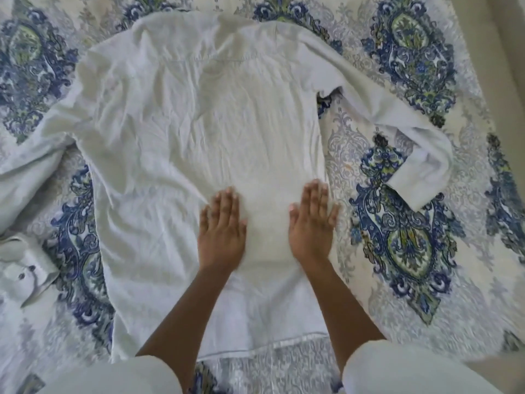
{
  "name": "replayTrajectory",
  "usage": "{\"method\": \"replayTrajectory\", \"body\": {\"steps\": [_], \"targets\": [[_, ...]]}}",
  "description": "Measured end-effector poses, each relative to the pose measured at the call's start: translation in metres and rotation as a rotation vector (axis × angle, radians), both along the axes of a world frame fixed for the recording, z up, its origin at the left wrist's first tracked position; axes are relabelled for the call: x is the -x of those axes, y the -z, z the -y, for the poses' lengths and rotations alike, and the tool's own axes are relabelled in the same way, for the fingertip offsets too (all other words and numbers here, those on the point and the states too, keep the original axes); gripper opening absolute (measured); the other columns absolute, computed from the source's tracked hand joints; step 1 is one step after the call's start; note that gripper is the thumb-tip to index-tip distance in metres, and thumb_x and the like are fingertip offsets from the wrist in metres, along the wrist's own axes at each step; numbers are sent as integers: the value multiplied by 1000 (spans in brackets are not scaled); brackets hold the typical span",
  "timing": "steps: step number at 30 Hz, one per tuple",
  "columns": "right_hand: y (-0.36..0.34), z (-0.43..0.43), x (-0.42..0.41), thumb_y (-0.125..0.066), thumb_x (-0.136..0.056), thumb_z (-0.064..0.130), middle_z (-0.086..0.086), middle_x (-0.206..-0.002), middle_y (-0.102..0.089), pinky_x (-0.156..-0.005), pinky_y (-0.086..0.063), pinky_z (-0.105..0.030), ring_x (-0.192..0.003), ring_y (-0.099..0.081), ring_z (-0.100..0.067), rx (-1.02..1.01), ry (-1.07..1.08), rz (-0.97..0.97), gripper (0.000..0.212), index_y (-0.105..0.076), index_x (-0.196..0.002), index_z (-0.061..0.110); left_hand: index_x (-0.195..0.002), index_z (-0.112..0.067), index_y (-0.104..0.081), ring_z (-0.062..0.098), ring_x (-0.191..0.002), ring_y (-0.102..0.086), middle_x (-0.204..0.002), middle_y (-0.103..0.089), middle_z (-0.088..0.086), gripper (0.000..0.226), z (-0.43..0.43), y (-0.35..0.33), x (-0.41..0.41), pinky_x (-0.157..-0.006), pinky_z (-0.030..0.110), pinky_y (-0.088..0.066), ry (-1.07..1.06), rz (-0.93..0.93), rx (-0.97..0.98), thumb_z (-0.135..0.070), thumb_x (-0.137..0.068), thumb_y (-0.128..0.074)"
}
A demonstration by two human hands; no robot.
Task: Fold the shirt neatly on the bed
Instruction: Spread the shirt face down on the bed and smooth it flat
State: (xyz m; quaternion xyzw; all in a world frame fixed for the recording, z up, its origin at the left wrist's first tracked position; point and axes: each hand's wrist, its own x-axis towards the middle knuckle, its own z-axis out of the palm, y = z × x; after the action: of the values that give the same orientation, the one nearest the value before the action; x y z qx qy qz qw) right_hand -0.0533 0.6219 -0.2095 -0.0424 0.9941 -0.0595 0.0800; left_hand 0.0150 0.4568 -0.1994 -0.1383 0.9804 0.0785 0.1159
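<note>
- Shirt (181, 123) lies spread on the bed (397, 223), under our hands.
- Our left hand (221, 231) and right hand (311, 223) press flat on it, fingers straight, pointing to 12 o'clock.
- We see a buttoned cuff (27, 275) at 8 o'clock and a sleeve (412, 143) at 3.

1. One sleeve of the shirt (181, 132) is cut off by the left edge, just above its cuff (25, 268).
2. The left hand (221, 231) and right hand (312, 226) are blurred at the fingers.
3. Every edge cuts off the bed (412, 251).
</note>
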Motion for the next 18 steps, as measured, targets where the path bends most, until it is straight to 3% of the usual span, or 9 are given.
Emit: {"method": "replayTrajectory", "body": {"steps": [2,6,9,11,12,14,18], "targets": [[-11,-13,-11,-20,-95,37,-10,-157,-13,-115,-4,-47,-145,-12,-31,79,86,35,57,-21,-147,14,-149,-12,-4,15,-143,6,-157,3,2,62,-5,-5,-13,-118,38,5,-37,11,-24,-40,-93,-8],[-35,-34,-34,-41,-97,17,-15,-144,-42,-107,-33,-46,-132,-37,-31,474,288,77,40,-44,-137,10,-144,-7,-30,25,-141,-25,-153,-27,8,59,-46,-16,-42,-112,41,-15,284,3,-64,-33,-92,-26],[-45,-64,-32,-41,-97,15,-13,-102,-59,-84,-42,-36,-98,-54,-26,840,661,336,23,-63,-102,9,-144,-4,-32,27,-140,-30,-152,-31,10,59,-66,-22,-58,-113,42,-20,351,28,-103,-32,-92,-29],[-50,-87,-33,-46,-92,8,-5,-76,-65,-74,-45,-32,-81,-58,-24,985,766,526,25,-64,-78,18,-139,-4,-41,26,-136,-37,-148,-38,11,59,-76,-27,-62,-114,41,-30,397,26,-116,-32,-89,-30],[-57,-95,-37,-48,-90,4,1,-67,-67,-65,-47,-27,-71,-60,-22,1001,747,624,26,-64,-76,19,-136,-5,-46,26,-133,-43,-144,-44,11,58,-81,-30,-63,-109,42,-35,444,24,-129,-33,-88,-30],[-69,-105,-46,-50,-86,-1,3,-64,-67,-53,-46,-20,-62,-61,-14,984,639,806,23,-65,-80,16,-127,-6,-56,24,-126,-51,-137,-53,10,56,-94,-35,-62,-100,42,-44,526,35,-176,-36,-87,-32],[-74,-114,-62,-56,-84,-5,-5,-81,-68,-60,-53,-21,-73,-64,-18,1046,613,904,17,-65,-95,5,-116,-8,-63,25,-110,-62,-122,-63,9,57,-118,-43,-63,-84,35,-53,581,24,-278,-44,-80,-37]]}}
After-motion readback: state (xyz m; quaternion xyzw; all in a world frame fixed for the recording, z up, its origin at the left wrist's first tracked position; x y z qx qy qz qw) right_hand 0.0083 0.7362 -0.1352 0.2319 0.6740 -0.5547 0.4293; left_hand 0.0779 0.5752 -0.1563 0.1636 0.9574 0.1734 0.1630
